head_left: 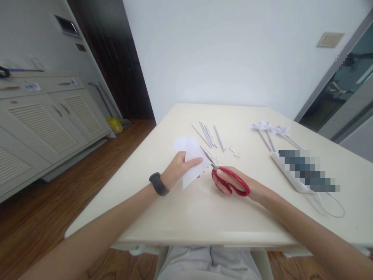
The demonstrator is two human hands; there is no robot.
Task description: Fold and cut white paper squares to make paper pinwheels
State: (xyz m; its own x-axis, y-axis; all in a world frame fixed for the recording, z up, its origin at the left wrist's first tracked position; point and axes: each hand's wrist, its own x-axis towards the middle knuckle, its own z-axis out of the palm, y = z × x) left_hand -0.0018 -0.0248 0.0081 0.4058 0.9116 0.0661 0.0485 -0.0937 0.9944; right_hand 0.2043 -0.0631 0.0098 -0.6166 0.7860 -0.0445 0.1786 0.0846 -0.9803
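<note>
My left hand pinches a folded piece of white paper, thumb on top, above the table. Round the red handles of a pair of scissors my right hand is closed. The scissor blades point up and left and meet the paper's right corner; whether they have cut into it I cannot tell. More white paper lies just behind my left hand. Beyond the scissors are several thin rolled paper sticks and one thicker roll, with small white bits close by.
Paper pinwheels on sticks lie at the right of the cream table. In front of them is a white case with a cord and a blurred-out top. A wall stands behind the table, and a cabinet is at the left.
</note>
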